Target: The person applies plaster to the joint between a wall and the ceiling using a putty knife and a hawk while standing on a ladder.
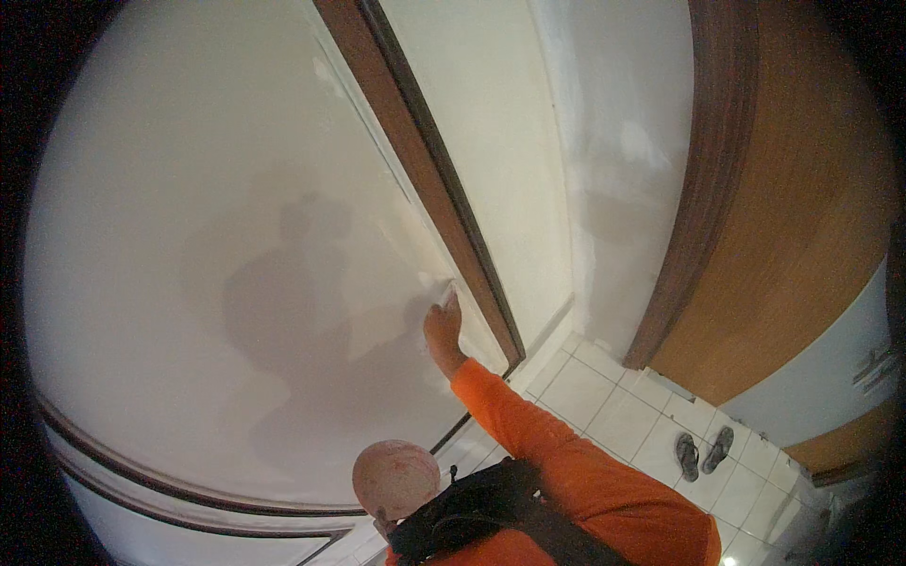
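My right hand, in an orange sleeve, reaches to the pale wall panel beside its brown-and-black trim. Its fingers are closed around something small and pale at the panel's edge, too small to make out. A light, patchy mark shows around the fingertips. Low in the middle, a round, pinkish, smeared board or dish is held up beside my black chest strap. What may be part of my left hand shows just under it; its fingers are hidden.
A brown wooden door with a pale inset panel stands at the right. A pair of dark sandals lies on the white tiled floor before it. A patchy grey wall runs between trim and door. Dark moulding crosses the lower left.
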`<action>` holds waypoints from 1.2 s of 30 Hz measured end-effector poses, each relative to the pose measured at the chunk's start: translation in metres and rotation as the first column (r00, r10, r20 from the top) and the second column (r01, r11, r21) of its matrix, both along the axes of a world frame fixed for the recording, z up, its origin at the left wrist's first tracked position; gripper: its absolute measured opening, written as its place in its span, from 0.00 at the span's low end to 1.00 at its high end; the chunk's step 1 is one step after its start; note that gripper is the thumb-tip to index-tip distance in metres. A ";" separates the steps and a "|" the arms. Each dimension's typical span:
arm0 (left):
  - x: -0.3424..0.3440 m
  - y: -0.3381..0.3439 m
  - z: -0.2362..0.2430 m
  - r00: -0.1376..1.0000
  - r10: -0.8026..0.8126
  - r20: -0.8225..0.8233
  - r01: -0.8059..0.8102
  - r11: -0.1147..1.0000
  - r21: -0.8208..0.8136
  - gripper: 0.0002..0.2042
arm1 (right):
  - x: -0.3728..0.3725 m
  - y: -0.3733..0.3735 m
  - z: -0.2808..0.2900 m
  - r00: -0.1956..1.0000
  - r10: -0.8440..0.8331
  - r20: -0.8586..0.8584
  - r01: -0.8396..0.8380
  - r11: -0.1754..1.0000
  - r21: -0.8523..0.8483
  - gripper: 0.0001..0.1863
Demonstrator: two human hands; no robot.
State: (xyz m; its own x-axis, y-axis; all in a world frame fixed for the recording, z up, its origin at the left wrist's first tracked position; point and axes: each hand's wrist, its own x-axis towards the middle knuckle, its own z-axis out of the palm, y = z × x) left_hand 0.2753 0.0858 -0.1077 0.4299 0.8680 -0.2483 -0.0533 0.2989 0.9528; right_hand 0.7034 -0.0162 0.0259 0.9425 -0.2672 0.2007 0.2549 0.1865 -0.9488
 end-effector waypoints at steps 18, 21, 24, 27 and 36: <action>-0.011 0.020 -0.033 0.999 0.013 0.040 -0.012 1.000 -0.022 0.32 | -0.055 0.003 0.182 0.818 0.207 0.537 0.028 0.917 -0.397 0.34; -0.004 0.011 -0.025 0.998 0.044 0.036 -0.044 0.999 -0.016 0.32 | -0.031 -0.002 0.171 0.816 0.124 0.565 0.263 0.790 -0.554 0.34; -0.004 0.007 -0.021 0.997 0.068 0.029 -0.068 0.998 -0.013 0.32 | -0.008 0.007 0.184 0.791 0.061 0.609 0.352 0.768 -0.535 0.36; 0.001 0.002 -0.019 0.997 0.074 0.028 -0.073 0.997 -0.018 0.32 | 0.016 0.012 0.204 0.763 -0.034 0.645 0.400 0.809 -0.431 0.33; 0.002 -0.010 -0.011 0.995 0.097 0.031 -0.097 0.995 -0.010 0.32 | 0.014 -0.016 0.105 0.830 0.117 0.546 0.191 0.859 -0.475 0.22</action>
